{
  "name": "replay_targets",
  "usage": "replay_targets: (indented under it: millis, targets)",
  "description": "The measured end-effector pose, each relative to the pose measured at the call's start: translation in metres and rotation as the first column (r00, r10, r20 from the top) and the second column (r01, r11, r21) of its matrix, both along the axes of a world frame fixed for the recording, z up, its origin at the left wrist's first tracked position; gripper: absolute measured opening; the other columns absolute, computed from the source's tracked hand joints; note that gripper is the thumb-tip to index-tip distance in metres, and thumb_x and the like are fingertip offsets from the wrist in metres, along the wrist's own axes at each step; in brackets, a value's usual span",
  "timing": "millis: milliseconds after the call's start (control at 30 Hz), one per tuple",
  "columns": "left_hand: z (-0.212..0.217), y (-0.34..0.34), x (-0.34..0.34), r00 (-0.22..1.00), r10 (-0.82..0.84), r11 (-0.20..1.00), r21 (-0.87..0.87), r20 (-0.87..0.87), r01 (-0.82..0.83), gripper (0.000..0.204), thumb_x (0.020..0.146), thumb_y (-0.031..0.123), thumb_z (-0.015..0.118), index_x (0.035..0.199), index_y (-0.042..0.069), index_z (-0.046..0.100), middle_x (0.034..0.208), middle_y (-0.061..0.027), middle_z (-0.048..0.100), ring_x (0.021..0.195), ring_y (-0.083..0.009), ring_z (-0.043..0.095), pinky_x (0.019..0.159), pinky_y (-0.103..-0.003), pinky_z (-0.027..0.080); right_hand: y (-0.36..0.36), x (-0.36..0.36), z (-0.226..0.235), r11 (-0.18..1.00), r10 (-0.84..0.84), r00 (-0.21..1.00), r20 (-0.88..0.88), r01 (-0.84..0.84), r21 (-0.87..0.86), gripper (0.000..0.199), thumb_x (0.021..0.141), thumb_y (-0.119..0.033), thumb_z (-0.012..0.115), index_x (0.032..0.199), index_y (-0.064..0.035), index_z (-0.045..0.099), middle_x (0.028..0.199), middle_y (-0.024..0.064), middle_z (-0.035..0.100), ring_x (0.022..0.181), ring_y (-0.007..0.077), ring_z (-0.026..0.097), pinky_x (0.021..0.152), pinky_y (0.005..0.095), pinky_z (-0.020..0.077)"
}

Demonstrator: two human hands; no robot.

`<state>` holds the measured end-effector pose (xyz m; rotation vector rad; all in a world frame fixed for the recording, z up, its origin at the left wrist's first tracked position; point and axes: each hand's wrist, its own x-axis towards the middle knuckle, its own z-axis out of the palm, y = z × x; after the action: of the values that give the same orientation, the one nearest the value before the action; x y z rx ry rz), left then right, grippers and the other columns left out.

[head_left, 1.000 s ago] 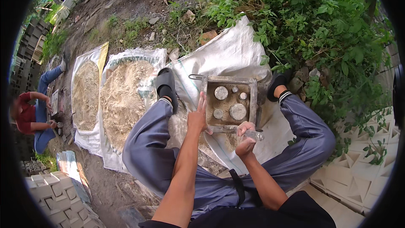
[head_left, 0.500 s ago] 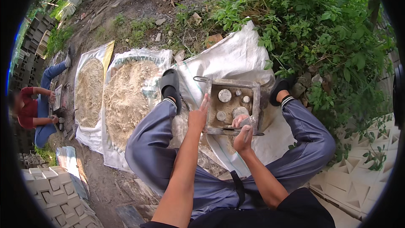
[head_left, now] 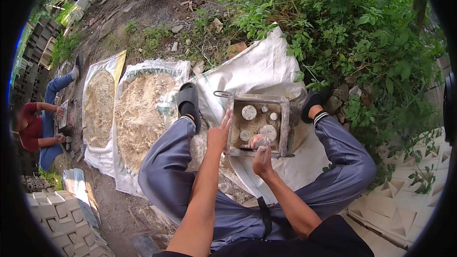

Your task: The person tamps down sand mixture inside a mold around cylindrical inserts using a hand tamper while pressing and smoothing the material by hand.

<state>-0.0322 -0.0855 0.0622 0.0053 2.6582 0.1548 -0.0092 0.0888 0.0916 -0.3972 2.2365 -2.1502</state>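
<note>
We see the left hand (head_left: pixel 219 135), flat and empty, at the left of a square frame (head_left: pixel 284 123) on a white sack (head_left: pixel 254 74); the right hand (head_left: pixel 262 158) curls round a grey tool (head_left: pixel 263 143) near its near wall.

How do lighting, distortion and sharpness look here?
Head view, centre: soft daylight over the square frame, sheen on the grey trousers; head view, lower left: fisheye skewing stacked pale blocks, black rim beyond; head view, right hand: slightly soft, its gripped object hard to identify.
</note>
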Motion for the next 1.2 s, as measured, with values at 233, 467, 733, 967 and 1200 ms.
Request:
replay_targets:
  millis: [233,467,733,967,1200]
  targets:
    - [-0.013,-0.006,0.005,0.993,-0.008,1.0,-0.003,-0.114,0.007,0.135,0.041,0.019,0.087,0.15,0.018,0.006,0.156,0.0067,-0.003,0.074,-0.0237,0.067,0.06,-0.035,0.053,-0.006,0.013,-0.015,0.996,0.083,0.991,-0.109,-0.086,-0.025,0.037,0.1,-0.032,0.029,0.084,-0.002,0.042,0.075,0.0076,0.042,0.067,0.0173,0.043,0.064,0.0309,0.0373]
    - [-0.02,-0.009,0.004,0.987,-0.001,1.0,0.017,-0.159,0.004,0.119,0.055,0.014,0.081,0.149,0.02,0.008,0.156,0.0066,-0.001,0.07,-0.0247,0.067,0.059,-0.036,0.053,-0.018,0.007,-0.004,0.998,0.062,0.997,-0.054,-0.063,0.0,0.043,0.1,-0.037,0.026,0.084,-0.0009,0.044,0.07,0.0072,0.043,0.064,0.0191,0.043,0.063,0.0331,0.0355]
    - [-0.013,-0.009,0.001,0.993,-0.008,0.999,0.03,-0.12,0.012,0.143,0.034,0.025,0.09,0.149,0.017,0.007,0.156,0.0056,-0.002,0.075,-0.0255,0.067,0.06,-0.035,0.053,-0.027,0.019,0.017,0.996,-0.04,0.998,-0.043,0.036,-0.087,0.041,0.1,-0.033,0.025,0.082,-0.0018,0.044,0.074,0.0078,0.046,0.066,0.0202,0.045,0.065,0.0329,0.037]
    - [-0.012,-0.01,0.006,0.995,-0.016,0.998,0.055,-0.101,0.022,0.143,0.032,0.026,0.091,0.149,0.016,0.008,0.156,0.005,0.001,0.077,-0.0265,0.067,0.062,-0.036,0.054,-0.026,0.011,0.033,0.971,-0.022,0.994,0.103,0.046,-0.235,0.038,0.1,-0.033,0.025,0.084,-0.0019,0.042,0.074,0.0076,0.041,0.069,0.0183,0.042,0.065,0.0312,0.0368]
    - [-0.011,-0.013,0.001,0.997,-0.011,0.999,0.037,-0.074,0.014,0.144,0.031,0.027,0.091,0.149,0.015,0.009,0.156,0.0043,0.002,0.077,-0.027,0.067,0.062,-0.037,0.054,-0.035,0.008,0.009,0.999,0.008,0.998,0.064,-0.006,-0.033,0.049,0.1,-0.044,0.024,0.085,-0.0013,0.044,0.074,0.0069,0.044,0.067,0.0167,0.043,0.063,0.032,0.0372]
